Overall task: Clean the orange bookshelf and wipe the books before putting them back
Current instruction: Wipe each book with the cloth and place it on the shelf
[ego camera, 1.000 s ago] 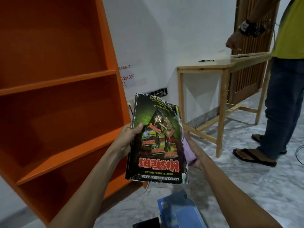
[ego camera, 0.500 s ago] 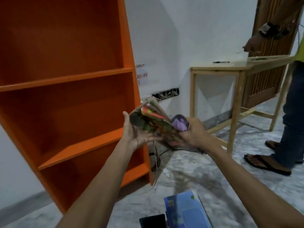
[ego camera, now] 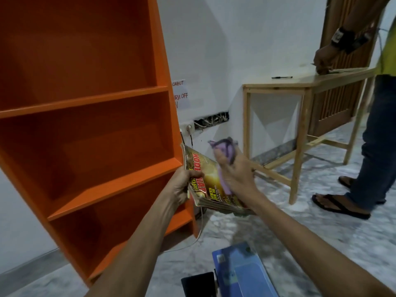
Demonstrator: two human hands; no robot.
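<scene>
The orange bookshelf (ego camera: 90, 129) fills the left of the view, and no book stands on the shelves I can see. My left hand (ego camera: 182, 185) grips the left edge of a worn book (ego camera: 205, 183) with a yellow and brown cover, held tilted in front of the shelf's right side. My right hand (ego camera: 233, 174) holds a purple cloth (ego camera: 225, 148) bunched in its fingers and presses it on the book's cover.
A blue book (ego camera: 242, 269) and a dark object (ego camera: 199, 286) lie on the marbled floor below my arms. A wooden table (ego camera: 300, 86) with a pen stands by the white wall. Another person (ego camera: 377, 125) in jeans and sandals stands at its right end.
The book has been flipped from its dark green cover to the yellow one. My right hand with the cloth came round from behind the book onto its cover.
</scene>
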